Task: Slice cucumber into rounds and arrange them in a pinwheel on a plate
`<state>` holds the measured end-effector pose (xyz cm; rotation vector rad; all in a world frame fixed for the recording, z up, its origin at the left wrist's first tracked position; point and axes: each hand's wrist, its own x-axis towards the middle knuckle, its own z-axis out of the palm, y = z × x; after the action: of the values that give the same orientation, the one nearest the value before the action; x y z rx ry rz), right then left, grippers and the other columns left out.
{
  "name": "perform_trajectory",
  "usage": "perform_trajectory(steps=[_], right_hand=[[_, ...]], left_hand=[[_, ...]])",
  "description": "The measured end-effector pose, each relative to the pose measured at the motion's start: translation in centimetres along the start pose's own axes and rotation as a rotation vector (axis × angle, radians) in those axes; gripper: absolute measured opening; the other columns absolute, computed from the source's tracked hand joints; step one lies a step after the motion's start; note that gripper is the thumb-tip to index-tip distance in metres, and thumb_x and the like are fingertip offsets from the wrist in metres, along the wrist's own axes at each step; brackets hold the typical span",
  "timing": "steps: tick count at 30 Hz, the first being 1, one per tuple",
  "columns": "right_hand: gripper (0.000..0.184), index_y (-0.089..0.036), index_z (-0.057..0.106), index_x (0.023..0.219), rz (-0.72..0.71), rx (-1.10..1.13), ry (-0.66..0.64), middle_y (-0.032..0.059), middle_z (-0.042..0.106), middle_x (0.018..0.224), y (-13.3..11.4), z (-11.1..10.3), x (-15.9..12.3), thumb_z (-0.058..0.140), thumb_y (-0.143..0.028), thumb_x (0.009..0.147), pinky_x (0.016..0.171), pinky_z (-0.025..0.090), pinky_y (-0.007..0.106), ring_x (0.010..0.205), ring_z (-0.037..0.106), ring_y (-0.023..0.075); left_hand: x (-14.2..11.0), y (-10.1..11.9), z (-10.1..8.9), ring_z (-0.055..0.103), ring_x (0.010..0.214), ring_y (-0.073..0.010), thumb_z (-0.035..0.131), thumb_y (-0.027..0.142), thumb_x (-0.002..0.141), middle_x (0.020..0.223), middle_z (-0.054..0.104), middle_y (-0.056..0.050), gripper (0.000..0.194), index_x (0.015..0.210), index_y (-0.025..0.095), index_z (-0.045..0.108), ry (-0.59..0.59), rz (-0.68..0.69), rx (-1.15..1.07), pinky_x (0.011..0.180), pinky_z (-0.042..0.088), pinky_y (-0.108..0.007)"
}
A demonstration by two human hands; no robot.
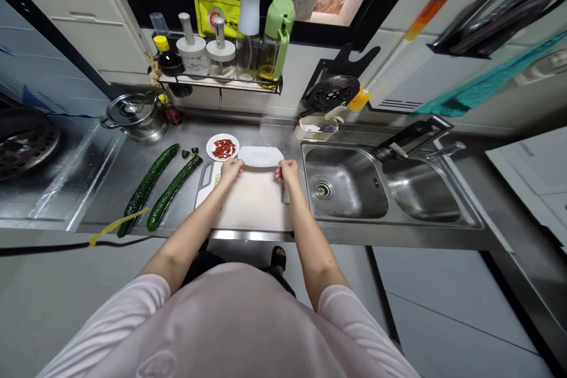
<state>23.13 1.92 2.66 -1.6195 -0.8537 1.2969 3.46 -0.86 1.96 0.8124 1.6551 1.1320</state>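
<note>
Nearly closed hands [231, 170] [288, 171], pinching white dish [260, 156]

Between the left hand [232, 170] and the right hand [289, 171], the plate [260, 157] barred the straight way across, while the board [254, 204] nearer the body left both room to draw back. Just beyond the left hand the dish [209, 149] stood in the way, with the cucumbers [175, 192] farther to its left; rightward from the right hand, a path ran over the sink [348, 183] up to the faucet [411, 139].
</note>
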Motion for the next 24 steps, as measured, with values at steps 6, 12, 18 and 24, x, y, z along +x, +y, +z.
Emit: perform_trajectory(steps=[6, 12, 18, 24], right_hand=[[0.017, -0.024, 0.036, 0.08, -0.026, 0.037, -0.021, -0.0107, 0.052, 0.042, 0.1, -0.5, -2.7, 0.052, -0.018, 0.078, 0.029, 0.025, 0.015, 0.03, 0.046, 0.0091], [0.017, -0.024, 0.036, 0.08, -0.04, 0.054, -0.035, -0.0112, 0.051, 0.041, 0.9, -0.9, -4.0, 0.052, -0.021, 0.075, 0.029, 0.024, 0.014, 0.03, 0.045, 0.0086], [0.022, -0.025, 0.034, 0.081, -0.054, 0.07, -0.058, -0.012, 0.052, 0.042, 3.0, -1.3, -5.9, 0.054, -0.025, 0.071, 0.029, 0.027, 0.015, 0.029, 0.046, 0.0093], [0.028, -0.025, 0.034, 0.084, -0.047, 0.111, -0.068, -0.0123, 0.053, 0.044, 5.9, -1.4, -8.4, 0.056, -0.031, 0.069, 0.033, 0.031, 0.015, 0.031, 0.045, 0.0089]], left_hand=[[-2.6, 0.0, -1.3, 0.036, 0.038, -0.005, 0.059, 0.029, 0.064, 0.048, 0.051, 0.005, 0.014, 0.06, 0.017, 0.053, -0.01, -0.004, -0.063, 0.041, 0.024, -0.019], [-4.3, -0.3, -2.0, 0.036, 0.038, -0.0047, 0.059, 0.03, 0.065, 0.049, 0.051, 0.004, 0.015, 0.061, 0.017, 0.053, -0.013, -0.004, -0.094, 0.04, 0.023, -0.019], [-6.7, -2.2, -3.0, 0.038, 0.039, -0.0054, 0.061, 0.03, 0.064, 0.048, 0.051, 0.004, 0.016, 0.061, 0.017, 0.051, -0.01, -0.009, -0.088, 0.041, 0.027, -0.018], [-9.0, -4.9, -4.3, 0.04, 0.039, -0.0054, 0.063, 0.031, 0.062, 0.049, 0.053, 0.004, 0.019, 0.064, 0.018, 0.049, -0.041, -0.033, -0.094, 0.042, 0.029, -0.018]])
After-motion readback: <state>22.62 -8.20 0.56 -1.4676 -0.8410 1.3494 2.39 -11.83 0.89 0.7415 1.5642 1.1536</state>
